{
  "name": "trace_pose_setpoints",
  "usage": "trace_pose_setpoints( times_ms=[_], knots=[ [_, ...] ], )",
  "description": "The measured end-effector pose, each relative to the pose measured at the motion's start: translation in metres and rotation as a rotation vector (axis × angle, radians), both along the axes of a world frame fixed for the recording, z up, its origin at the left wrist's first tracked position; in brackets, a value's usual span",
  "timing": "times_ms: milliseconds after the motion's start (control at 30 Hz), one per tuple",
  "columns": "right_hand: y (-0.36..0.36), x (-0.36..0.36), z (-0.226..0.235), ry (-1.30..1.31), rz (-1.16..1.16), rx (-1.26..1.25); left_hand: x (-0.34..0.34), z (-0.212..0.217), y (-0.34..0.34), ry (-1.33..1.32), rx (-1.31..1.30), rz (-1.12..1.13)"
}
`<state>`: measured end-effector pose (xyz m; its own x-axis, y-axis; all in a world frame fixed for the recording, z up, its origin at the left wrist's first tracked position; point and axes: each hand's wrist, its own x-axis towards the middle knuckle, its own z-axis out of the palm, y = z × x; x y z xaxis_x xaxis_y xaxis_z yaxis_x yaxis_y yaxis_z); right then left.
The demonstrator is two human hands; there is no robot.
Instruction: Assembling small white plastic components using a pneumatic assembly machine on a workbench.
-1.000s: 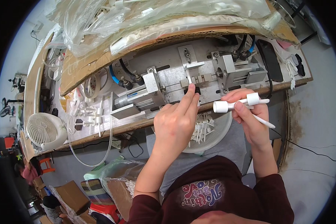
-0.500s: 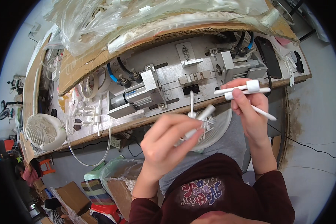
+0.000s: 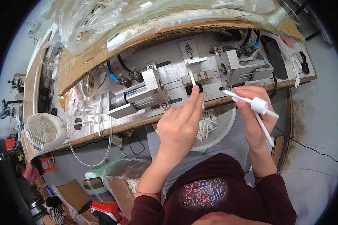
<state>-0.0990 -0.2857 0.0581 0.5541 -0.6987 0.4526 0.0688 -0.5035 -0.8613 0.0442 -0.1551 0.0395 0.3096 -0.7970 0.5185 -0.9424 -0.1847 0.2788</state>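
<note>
My left hand [image 3: 179,125] reaches up to the bench edge. Its first fingers are pressed together on the lower end of a white plastic stick [image 3: 192,77]; the thumb is hidden. The stick's upper end lies at a small metal clamping block [image 3: 204,77], just above a black block [image 3: 197,89]. To the right, my right hand [image 3: 257,116] is closed around several white plastic sticks. One carries a white ribbed cap [image 3: 259,105], and another stick [image 3: 264,129] points down past the palm. Below the hands, a pale mesh basket [image 3: 229,125] holds many small white pieces.
Metal air cylinders flank the block, one at left [image 3: 139,95] and one at right [image 3: 238,67]. Cardboard [image 3: 86,63] with plastic film overhangs the bench's back. A white fan [image 3: 43,131] stands left, a dark phone [image 3: 273,56] right. Another person [image 3: 28,170] is far left.
My left hand has moved up and right from over the basket to the metal block, bringing a white stick there. My right hand has shifted slightly, tilting its sticks and cap downward.
</note>
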Motion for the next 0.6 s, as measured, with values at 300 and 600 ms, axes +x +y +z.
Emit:
trace_pose_setpoints(
  times_ms=[300, 600],
  knots=[
    [-0.006, -0.004, -0.007, 0.005, -0.015, -0.657, 0.010, 0.005, -0.006, 0.029, -0.016, 0.004],
    [-0.005, 0.007, -0.021, 0.045, 0.055, -0.895, -0.005, 0.030, 0.013, 0.630, -0.256, -0.345]
  ],
)
